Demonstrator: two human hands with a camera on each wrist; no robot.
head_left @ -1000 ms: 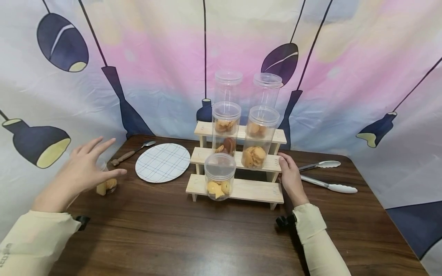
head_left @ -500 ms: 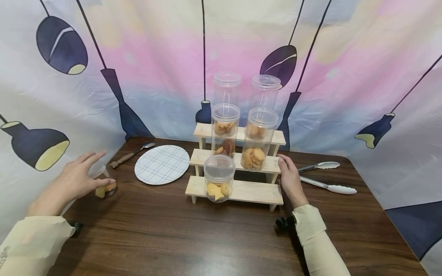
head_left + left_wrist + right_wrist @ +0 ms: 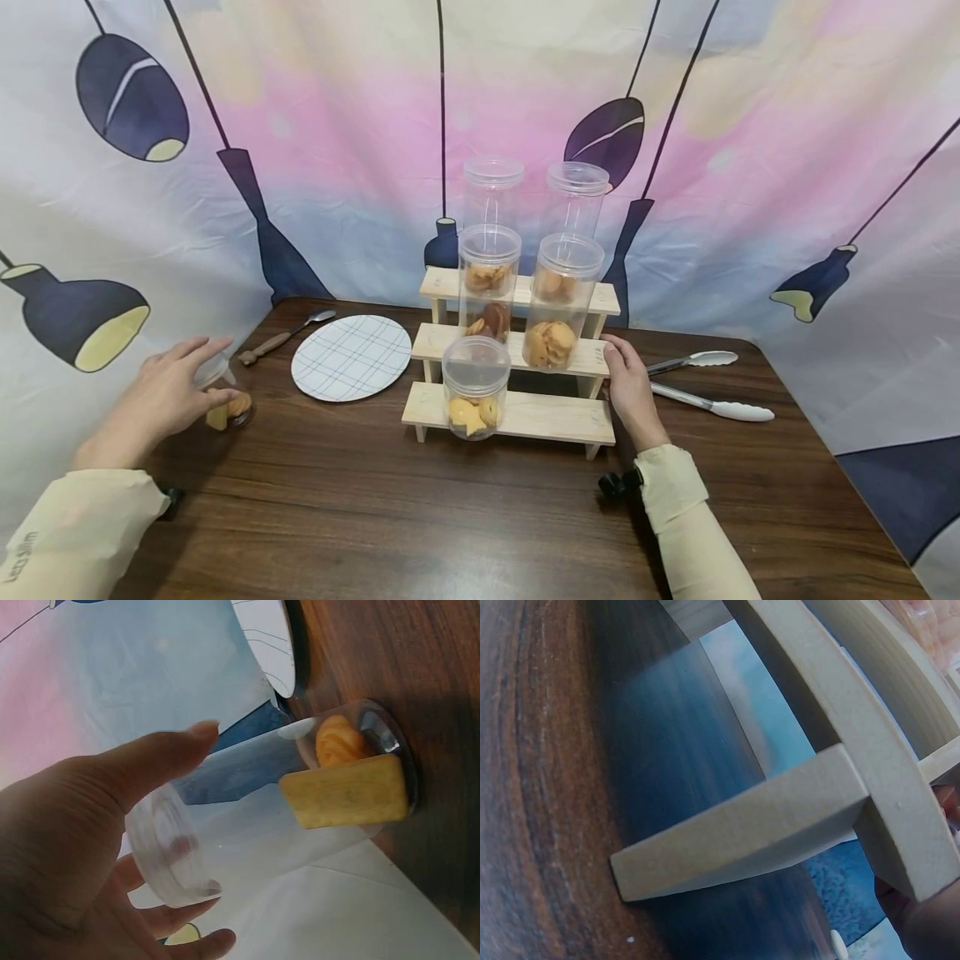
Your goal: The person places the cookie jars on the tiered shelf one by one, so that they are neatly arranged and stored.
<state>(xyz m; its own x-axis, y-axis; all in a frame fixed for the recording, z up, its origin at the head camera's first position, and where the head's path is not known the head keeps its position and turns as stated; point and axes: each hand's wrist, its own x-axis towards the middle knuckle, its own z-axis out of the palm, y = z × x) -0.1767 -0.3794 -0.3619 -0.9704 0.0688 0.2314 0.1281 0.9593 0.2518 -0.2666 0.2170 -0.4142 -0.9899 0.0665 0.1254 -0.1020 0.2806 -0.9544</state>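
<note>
At the left, my left hand (image 3: pixel 153 398) is spread around the top of a clear plastic jar (image 3: pixel 247 817). In the left wrist view the thumb lies along one side of its lid and the fingers along the other; firm contact cannot be made out. The jar stands on the table with an oblong biscuit (image 3: pixel 349 793) and a swirled cookie (image 3: pixel 339 742) at its bottom. My right hand (image 3: pixel 633 392) grips the right end of the middle step of a three-tier wooden display stand (image 3: pixel 555 415). In the right wrist view the stand's timber hides most of this hand.
Several lidded jars of cookies stand on the stand, including a short jar (image 3: pixel 476 387) on the lowest step. Left of it lie a checked round plate (image 3: pixel 351 358) and a wooden-handled spoon (image 3: pixel 273 343). Metal tongs (image 3: pixel 712 406) with white tips lie at the right.
My left hand has come down and in around the jar's top, its thumb and fingers drawing a little closer. The right hand stays on the stand.
</note>
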